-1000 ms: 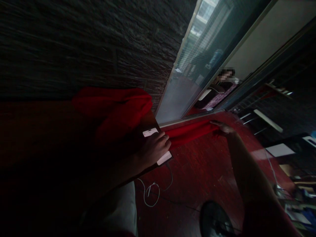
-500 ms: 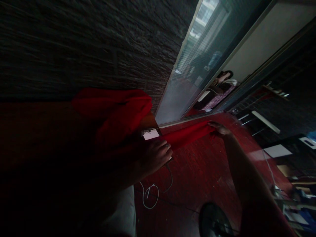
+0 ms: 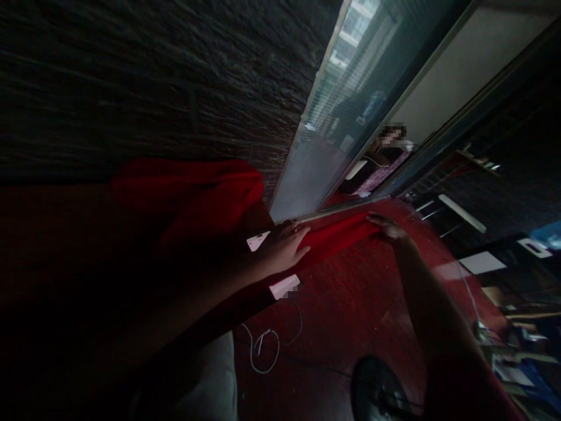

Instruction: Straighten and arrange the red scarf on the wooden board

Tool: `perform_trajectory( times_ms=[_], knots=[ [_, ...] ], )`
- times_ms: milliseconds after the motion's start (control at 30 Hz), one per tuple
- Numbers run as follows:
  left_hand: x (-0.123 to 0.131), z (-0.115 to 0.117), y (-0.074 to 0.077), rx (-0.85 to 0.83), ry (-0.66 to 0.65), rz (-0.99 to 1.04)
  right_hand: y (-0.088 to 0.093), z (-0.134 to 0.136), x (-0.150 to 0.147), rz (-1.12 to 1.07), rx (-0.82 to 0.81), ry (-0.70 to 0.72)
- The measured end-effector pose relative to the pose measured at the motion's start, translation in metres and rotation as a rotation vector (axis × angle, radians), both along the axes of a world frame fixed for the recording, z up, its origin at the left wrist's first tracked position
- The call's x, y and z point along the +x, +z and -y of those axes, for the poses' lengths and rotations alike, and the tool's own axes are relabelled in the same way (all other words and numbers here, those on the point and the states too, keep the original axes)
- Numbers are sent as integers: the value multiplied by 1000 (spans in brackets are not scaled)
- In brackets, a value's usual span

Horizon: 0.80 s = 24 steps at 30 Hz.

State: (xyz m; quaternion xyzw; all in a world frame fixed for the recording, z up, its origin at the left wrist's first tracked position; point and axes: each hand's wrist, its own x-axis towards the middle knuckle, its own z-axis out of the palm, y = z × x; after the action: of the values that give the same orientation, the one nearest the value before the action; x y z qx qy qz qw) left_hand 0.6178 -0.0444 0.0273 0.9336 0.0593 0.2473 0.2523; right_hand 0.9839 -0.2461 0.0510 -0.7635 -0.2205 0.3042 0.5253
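A red cloth (image 3: 335,238) stretches from the dark table edge out over the floor. At its far end my right hand (image 3: 386,226) is closed on it, arm extended. My left hand (image 3: 293,244) lies on the stretched part with fingers out and apart, a ring on one finger. On the table, by the wall, more red fabric (image 3: 205,190) is bunched up; whether it joins the stretched piece I cannot tell. Parts of a flat white thing (image 3: 284,286) show on either side of my left hand and the cloth.
A sliding glass door (image 3: 307,169) stands beyond the table, with a person (image 3: 391,137) in the room behind it. On the red floor (image 3: 342,316) lie a white cable (image 3: 265,351) and a round black base (image 3: 379,389). Cluttered shelves stand at the right.
My left hand has moved up and forward across the cloth and its fingers have spread. More of the white thing's near end shows. My right hand still holds the cloth's end.
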Motion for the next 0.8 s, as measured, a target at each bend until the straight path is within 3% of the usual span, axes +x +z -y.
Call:
perform_trajectory(
  times_ms=[133,333,567,667,800],
  knots=[
    [47,-18,4,-436,-98,-157,10,5,2,24,21,-42],
    [83,-18,12,-643,-289,-279,27,15,7,33,67,-86],
    [66,-27,7,-849,-316,-445,31,16,11,14,55,-108],
    [47,-37,5,-1048,-349,-537,28,14,10,6,56,-121],
    [29,-51,3,-1307,-239,-574,24,7,5,-5,53,-118]
  ],
)
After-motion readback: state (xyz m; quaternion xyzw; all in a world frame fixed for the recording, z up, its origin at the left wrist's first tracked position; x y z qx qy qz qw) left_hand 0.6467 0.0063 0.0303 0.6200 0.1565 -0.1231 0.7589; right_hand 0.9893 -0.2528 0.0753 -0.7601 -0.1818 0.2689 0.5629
